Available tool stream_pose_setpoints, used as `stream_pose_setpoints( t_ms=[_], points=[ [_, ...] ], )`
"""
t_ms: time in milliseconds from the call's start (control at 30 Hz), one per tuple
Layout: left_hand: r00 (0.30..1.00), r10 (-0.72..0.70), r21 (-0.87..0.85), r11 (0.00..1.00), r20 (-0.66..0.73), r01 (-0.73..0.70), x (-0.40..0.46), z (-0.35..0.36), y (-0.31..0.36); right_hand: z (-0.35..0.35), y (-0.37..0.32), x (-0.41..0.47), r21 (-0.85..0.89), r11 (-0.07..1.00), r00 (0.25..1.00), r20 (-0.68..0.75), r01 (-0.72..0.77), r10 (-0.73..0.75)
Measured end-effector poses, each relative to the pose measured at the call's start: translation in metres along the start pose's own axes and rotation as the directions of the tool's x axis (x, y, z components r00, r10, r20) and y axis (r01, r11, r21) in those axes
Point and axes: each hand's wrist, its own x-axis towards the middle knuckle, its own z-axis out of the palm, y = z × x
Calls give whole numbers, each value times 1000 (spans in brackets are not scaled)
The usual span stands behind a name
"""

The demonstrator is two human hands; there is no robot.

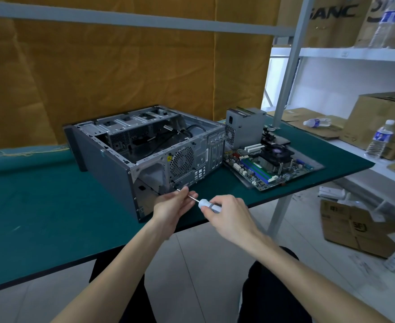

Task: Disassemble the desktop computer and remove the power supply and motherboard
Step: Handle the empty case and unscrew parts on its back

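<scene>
The grey computer case (112, 159) lies on its side on the green table (28, 217), open on top, with cables inside. Its rear panel with the round fan grille (181, 162) faces me. The motherboard (273, 163) with its cooler lies flat on the table right of the case. Behind it the grey power supply (244, 127) stands upright. My right hand (229, 217) grips the white handle of a screwdriver (209, 205). My left hand (172, 205) pinches its metal shaft, whose tip points at the lower rear corner of the case.
The table's front edge runs diagonally just under my hands. A grey metal post (287, 73) rises behind the table's right end. White shelves at right hold cardboard boxes (378, 122) and water bottles (379, 141). More boxes (354, 224) sit on the floor. A yellow curtain hangs behind.
</scene>
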Motion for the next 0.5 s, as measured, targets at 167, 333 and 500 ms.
stream_pose_setpoints(
  t_ms=[167, 333, 500],
  points=[
    [996, -51, -114, 992, 67, 58, 0, -1, 2, -9, 1, 6, 424, 778, 829, 518, -463, 210],
    [999, -34, -75, 997, 42, 37, 0, -5, 1, -5, -2, 4, 190, 960, 931, 342, -204, 130],
    [999, -40, -18, 999, -23, 40, 2, 1, 3, 2, 5, 4, 222, 964, 973, 210, -147, 100]
  ],
)
